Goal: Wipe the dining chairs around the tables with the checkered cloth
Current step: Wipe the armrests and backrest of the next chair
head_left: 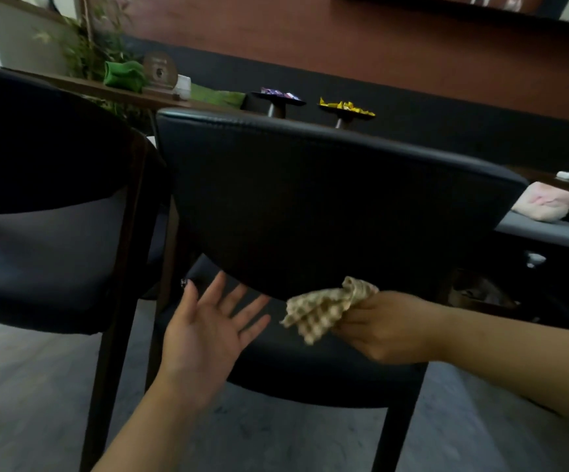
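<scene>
Below the curved lower edge of the black padded leather chair back (327,199), both hands work just above the black cushioned seat (310,366). From here the likeliest slip, as I judge it, is that the loosely bunched beige-and-white checkered cloth (323,310) drags as a thin crumpled edge rather than a flat pad, so the seat gets streaked and its rear strip under the backrest is missed. The free flap could also catch on the dark wooden chair leg (398,434).

Going from left to right: the neighbouring black leather chair (38,206) stands close beside, touched by neither hand. The left hand (208,332) is released, palm up, its fingers (252,327) spread wide and holding nothing, hovering just over the seat's front left part. The right hand (388,327) is clenched around one end of the cloth, which hangs out toward the left hand, close under the backrest; whether it touches the seat I cannot tell.
</scene>
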